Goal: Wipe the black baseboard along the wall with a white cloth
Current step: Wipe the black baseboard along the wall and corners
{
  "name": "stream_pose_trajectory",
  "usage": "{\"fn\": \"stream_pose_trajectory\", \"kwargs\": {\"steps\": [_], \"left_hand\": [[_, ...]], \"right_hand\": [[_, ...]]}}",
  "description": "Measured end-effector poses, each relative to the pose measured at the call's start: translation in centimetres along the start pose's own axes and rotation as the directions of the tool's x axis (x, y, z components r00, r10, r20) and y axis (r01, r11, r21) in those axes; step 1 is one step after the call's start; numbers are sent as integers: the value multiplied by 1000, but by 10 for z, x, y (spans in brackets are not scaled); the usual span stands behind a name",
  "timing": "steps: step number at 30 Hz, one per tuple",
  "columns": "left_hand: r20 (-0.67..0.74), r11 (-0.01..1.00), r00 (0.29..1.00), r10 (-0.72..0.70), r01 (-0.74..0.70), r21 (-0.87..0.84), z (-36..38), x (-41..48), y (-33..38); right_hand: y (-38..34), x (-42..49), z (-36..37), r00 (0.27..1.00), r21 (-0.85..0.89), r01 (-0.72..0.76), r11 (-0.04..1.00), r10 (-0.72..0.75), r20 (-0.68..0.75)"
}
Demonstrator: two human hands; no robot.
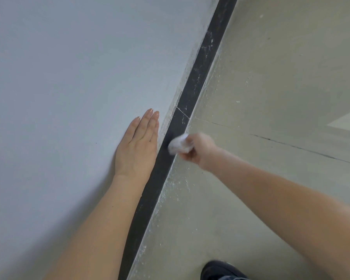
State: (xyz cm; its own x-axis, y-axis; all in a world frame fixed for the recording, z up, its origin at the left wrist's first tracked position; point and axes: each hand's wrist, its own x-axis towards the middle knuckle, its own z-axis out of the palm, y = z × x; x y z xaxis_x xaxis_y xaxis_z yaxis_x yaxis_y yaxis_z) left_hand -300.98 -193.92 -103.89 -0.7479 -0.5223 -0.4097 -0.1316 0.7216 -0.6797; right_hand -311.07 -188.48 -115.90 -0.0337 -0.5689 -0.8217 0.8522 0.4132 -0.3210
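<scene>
White cloth (177, 146) — on black baseboard (192, 87)

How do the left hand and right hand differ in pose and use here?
The left hand lies flat, fingers straight, on the grey wall; the right hand is curled round the white cloth. The left hand rests beside the black baseboard; the right hand holds the cloth against it. The left hand looks sharp, the right hand blurred. Both are bare.
</scene>
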Motion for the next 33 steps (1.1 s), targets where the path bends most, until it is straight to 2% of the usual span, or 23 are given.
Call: {"fn": "stream_pose_trajectory", "kwargs": {"steps": [4, 6, 9, 13, 17, 20, 22, 24, 27, 30, 33], "left_hand": [[-9, 1000, 1000, -3, 3, -22, 1, -1, 0], [-9, 1000, 1000, -3, 3, -25, 1, -1, -1], [-17, 1000, 1000, -13, 13, -18, 3, -1, 0], [-73, 1000, 997, -9, 10, 14, 9, 0, 0], [-57, 1000, 998, -8, 8, 9, 8, -2, 1], [-72, 1000, 997, -9, 10, 18, 10, -1, 2], [-89, 1000, 996, -12, 14, 28, 13, 0, 2], [-89, 1000, 996, -12, 14, 27, 14, 0, 2], [-75, 1000, 997, -25, 25, 1, 13, -1, 2], [-107, 999, 994, -30, 28, -19, 17, -1, 3], [-118, 1000, 993, -25, 26, 7, 18, -1, 3]], "right_hand": [[69, -20, 18, 955, -322, -189, 928, 250, 159], [79, -31, 27, 922, -368, -217, 904, 314, 225], [57, -25, 34, 933, -217, -202, 955, 255, 256], [-9, -8, 25, 996, -63, -43, 997, 48, 81], [-51, 6, -1, 987, 145, 143, 979, -132, -88], [-45, 10, -10, 974, 294, 211, 932, -173, -149], [-17, 8, -8, 985, 195, 135, 971, -109, -134], [23, 3, -1, 998, 67, 11, 998, -7, -58], [89, -14, 11, 977, -174, -177, 969, 195, 91], [132, -16, 24, 934, -194, -292, 937, 322, 153], [128, 0, 31, 958, -166, -238, 957, 259, 124]]}}
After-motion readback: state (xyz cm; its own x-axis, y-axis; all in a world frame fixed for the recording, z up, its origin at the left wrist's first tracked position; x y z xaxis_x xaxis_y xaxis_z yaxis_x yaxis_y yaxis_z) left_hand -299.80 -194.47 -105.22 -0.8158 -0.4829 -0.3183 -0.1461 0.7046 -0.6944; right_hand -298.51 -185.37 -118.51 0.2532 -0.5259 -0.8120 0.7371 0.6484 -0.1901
